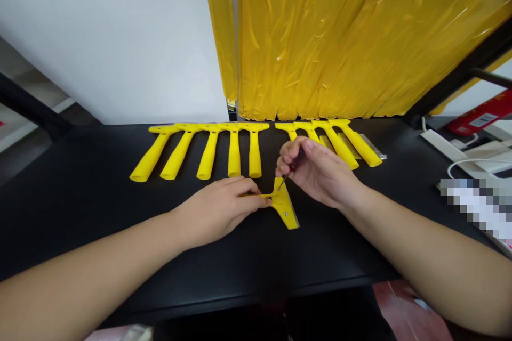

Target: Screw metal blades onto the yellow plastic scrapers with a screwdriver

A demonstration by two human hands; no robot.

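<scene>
My left hand is closed round the handle of a yellow scraper, whose wide head points right with a metal blade along its edge. Two screws show on that head. In my right hand is a screwdriver, gripped by its dark handle, which my fingers mostly hide. Its thin shaft slants down to the upper screw, and the tip appears to touch it. Most of the held scraper's handle is hidden by my left fingers.
Several yellow scrapers lie in a row at the back left of the black table. More scrapers lie at the back right, beside a flat clear packet. Yellow plastic sheeting hangs behind. A white cable and red box are at right.
</scene>
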